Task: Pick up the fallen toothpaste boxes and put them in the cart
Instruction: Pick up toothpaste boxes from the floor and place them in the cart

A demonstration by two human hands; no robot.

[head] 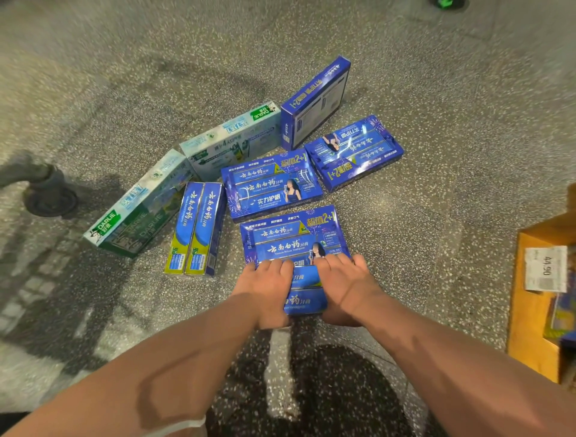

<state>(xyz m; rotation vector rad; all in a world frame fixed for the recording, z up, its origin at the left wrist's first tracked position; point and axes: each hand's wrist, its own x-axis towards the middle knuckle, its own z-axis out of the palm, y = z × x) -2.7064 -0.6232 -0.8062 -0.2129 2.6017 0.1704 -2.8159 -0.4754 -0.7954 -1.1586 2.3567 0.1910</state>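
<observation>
Several toothpaste boxes lie scattered on the speckled floor. My left hand (266, 288) and my right hand (346, 285) both grip the near end of the nearest blue box (291, 240), fingers over its top. Under my hands a second blue box (304, 301) shows beneath it. Beyond lie another flat blue box (271, 185), a blue box turned the other way (353, 152), and a blue box standing on its edge (314, 101). To the left are a blue twin pack (196, 227) and two white-green Darlie boxes (137, 206) (232, 140).
A cart wheel (51, 199) stands at the far left, with the cart's shadow over the floor beside it. A yellow shelf edge with a price label (545, 268) juts in at the right. A green object (445, 3) sits at the top edge.
</observation>
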